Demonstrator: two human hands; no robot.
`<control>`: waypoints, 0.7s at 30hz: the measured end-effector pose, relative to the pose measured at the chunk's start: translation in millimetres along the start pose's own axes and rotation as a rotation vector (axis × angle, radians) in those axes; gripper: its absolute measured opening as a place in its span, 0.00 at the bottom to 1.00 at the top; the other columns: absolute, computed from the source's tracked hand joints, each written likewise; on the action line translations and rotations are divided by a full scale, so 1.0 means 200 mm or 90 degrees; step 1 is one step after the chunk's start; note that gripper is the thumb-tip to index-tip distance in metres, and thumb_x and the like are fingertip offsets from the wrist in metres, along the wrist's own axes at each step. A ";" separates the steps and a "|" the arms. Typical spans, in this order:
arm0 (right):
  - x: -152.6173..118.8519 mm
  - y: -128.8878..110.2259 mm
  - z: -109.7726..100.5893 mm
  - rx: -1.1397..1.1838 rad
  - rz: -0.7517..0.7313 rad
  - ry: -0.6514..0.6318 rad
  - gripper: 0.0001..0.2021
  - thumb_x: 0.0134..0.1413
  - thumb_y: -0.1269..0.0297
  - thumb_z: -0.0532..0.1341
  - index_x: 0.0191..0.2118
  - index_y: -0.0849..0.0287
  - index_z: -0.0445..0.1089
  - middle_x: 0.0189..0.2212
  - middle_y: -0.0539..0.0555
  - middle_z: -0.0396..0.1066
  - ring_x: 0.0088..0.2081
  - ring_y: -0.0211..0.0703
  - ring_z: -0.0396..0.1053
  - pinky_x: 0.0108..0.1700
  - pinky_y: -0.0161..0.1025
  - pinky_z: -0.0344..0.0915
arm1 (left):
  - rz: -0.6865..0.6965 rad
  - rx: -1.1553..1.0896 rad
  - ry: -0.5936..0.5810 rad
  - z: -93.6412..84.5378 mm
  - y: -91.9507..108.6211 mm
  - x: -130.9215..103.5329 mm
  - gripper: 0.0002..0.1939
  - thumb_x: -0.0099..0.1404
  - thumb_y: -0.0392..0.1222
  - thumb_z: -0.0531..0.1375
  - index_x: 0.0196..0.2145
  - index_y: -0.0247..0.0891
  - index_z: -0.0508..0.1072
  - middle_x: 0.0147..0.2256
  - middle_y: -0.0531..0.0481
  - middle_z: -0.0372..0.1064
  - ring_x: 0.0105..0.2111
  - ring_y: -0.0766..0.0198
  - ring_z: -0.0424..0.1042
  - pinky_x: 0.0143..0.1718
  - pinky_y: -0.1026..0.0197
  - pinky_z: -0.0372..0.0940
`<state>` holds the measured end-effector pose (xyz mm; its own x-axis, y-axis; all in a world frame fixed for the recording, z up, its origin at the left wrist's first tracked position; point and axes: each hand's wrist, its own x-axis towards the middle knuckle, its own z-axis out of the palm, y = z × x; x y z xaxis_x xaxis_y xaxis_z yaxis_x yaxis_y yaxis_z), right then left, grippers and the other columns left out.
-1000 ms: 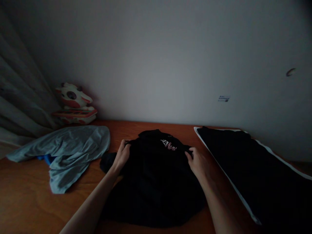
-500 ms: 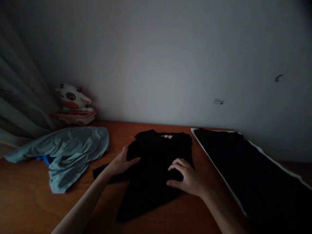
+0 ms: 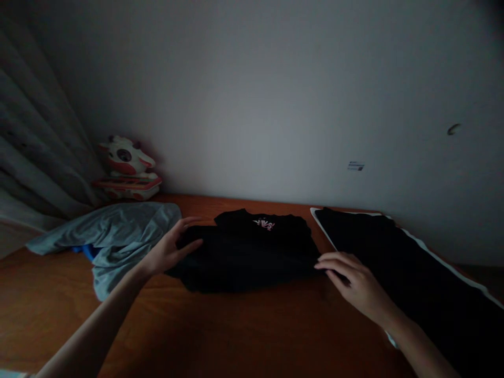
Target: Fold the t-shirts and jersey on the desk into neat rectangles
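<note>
A black shirt (image 3: 252,257) with a small pink and white print near its collar lies on the wooden table (image 3: 236,336), its lower part folded up in a wide band. At the shirt's left edge is my left hand (image 3: 169,252), thumb and fingers apart, touching or very near the dark cloth. My right hand (image 3: 350,278) pinches the right end of the black shirt between thumb and fingertips.
Grey cloth (image 3: 129,231) with something blue under it lies at the left. Behind it stands a cow-shaped toy (image 3: 129,168) beside a curtain (image 3: 35,147). Black cloth with white edges (image 3: 378,247) covers the right side. A wall (image 3: 252,105) rises behind.
The shirt's lower part has come up off the table front into a wide band. My left hand moved left and slightly up; my right hand moved right and closed on the shirt.
</note>
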<state>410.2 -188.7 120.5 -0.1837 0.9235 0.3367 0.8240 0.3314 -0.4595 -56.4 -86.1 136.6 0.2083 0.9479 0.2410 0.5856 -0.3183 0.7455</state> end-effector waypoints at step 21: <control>0.26 0.28 0.39 -0.160 0.228 0.048 0.17 0.68 0.61 0.48 0.39 0.53 0.75 0.41 0.62 0.75 0.44 0.56 0.75 0.46 0.48 0.68 | -0.143 -0.081 -0.007 0.47 -0.09 0.21 0.28 0.58 0.71 0.56 0.26 0.41 0.73 0.26 0.47 0.75 0.32 0.52 0.77 0.34 0.58 0.69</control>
<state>404.6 -106.2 47.8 0.1687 0.9520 0.2553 0.9350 -0.0726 -0.3470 15.5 -41.9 75.3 0.0929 0.9942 0.0535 0.5154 -0.0940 0.8518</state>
